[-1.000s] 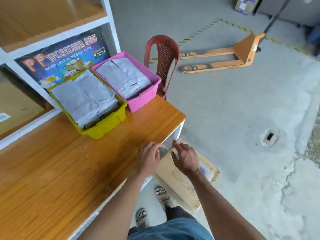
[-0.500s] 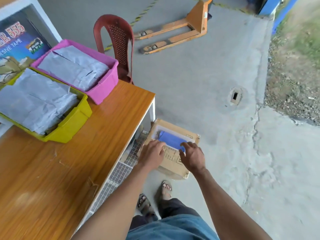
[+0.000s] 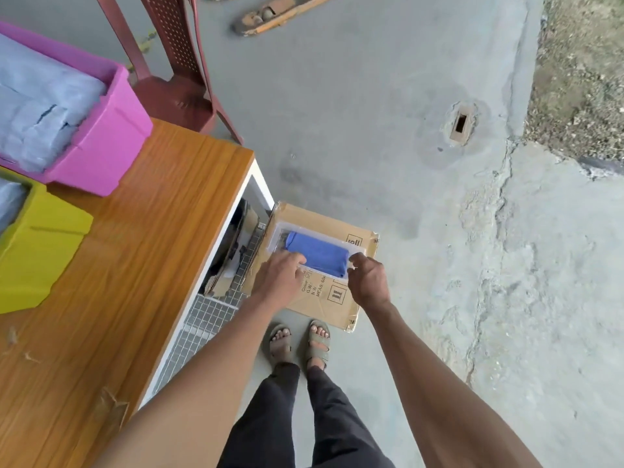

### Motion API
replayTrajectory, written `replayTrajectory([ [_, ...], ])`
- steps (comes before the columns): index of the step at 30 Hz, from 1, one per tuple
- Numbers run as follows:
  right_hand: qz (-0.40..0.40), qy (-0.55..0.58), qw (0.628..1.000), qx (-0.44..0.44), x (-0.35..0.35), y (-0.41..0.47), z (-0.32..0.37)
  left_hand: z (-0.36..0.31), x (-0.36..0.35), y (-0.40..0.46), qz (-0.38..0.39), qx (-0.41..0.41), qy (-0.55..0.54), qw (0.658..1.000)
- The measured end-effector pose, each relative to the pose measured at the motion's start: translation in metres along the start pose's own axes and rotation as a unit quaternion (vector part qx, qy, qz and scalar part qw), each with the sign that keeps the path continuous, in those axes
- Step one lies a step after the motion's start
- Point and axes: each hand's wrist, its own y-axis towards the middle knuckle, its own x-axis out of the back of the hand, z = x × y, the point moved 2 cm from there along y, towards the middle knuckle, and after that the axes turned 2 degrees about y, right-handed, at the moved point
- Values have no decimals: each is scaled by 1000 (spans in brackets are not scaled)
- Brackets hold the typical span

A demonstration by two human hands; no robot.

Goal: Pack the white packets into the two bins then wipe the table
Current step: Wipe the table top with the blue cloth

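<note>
sandalled feet (image 3: 299, 342) nearest, on grey concrete. just past them, left hand (image 3: 280, 276) and right hand (image 3: 366, 282) down at a clear bag with a blue cloth (image 3: 319, 253) on a cardboard box (image 3: 332, 298), fingers curled at its near edge, real grip hard to tell. further back on the wooden table (image 3: 135, 265), white packets (image 3: 37, 106) packed in the pink bin (image 3: 104, 153), yellow bin (image 3: 37, 251) beside it.
</note>
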Motion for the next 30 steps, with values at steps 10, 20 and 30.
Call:
replayTrajectory([
  [10,89,20,983,-158,-74,78,-32,10,-86,88,82,-6,-13,997],
  [20,-17,91,973,-213,-109,92,-33,17,-119,120,97,-4,17,995],
  [30,-15,298,913,-277,-85,87,-22,6,-97,113,61,-79,-23,995],
])
